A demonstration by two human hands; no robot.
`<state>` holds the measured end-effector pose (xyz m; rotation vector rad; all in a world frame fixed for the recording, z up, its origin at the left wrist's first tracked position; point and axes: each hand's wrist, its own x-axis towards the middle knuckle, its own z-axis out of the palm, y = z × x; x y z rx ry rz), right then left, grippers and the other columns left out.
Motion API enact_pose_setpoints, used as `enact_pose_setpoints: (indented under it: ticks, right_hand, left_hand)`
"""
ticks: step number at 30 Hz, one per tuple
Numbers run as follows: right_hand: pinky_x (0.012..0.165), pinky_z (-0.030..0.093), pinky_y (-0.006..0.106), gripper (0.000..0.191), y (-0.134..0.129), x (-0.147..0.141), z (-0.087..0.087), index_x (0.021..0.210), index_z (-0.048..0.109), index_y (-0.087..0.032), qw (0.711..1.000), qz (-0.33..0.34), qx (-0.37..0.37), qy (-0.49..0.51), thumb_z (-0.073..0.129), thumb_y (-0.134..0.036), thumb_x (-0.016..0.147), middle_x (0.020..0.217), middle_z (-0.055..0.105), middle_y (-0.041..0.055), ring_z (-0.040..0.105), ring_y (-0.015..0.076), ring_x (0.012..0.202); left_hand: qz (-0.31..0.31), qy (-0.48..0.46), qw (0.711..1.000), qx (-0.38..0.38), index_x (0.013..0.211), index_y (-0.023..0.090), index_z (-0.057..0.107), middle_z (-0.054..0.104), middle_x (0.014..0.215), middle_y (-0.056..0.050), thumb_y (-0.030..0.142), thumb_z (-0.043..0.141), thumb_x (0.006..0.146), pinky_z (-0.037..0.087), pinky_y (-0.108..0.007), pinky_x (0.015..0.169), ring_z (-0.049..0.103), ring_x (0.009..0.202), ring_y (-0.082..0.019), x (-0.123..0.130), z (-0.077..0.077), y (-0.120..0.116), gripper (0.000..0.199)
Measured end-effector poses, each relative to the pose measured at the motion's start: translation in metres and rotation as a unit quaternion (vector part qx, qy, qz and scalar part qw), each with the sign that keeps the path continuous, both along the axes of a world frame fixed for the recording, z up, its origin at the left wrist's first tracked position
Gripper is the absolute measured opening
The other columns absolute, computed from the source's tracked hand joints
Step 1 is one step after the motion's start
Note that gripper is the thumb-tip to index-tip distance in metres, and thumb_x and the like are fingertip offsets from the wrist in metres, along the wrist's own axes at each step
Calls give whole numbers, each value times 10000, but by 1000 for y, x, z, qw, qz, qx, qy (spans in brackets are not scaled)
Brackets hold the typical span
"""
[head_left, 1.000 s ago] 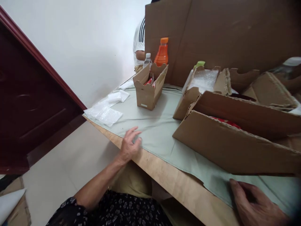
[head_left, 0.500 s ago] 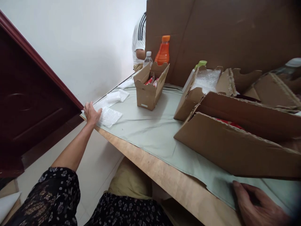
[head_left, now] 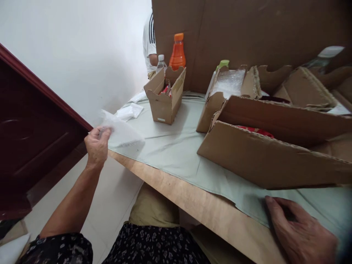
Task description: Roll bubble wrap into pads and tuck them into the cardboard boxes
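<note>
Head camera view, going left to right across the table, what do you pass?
Left hand gripping a bubble wrap sheet → small open cardboard box with an orange bottle behind it → bubble-wrap-filled box → long cardboard box → right hand flat on the green cloth.

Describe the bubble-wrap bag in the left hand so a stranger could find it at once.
Start at the wooden table with its pale green cloth and go to its left corner. There the left hand pinches a bubble-wrap bag, lifted at one end, while the other clear bags lie flat farther back.
</note>
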<state>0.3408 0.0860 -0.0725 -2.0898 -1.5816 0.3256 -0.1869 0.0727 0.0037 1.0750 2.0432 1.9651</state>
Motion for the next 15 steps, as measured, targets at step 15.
enact_pose_setpoints:
  ticks: [15]
  right_hand:
    - [1026,550,511,587,-25,-95,-9,1448,558,-200,916,330,210,87,679,-449,930,1445,651,169,646,333,1294]
  left_hand:
    - [-398,-180,898,-43,927,193,802,800,857,-56,403,810,865,630,-318,749,752,791,-215,123,39,-36,220]
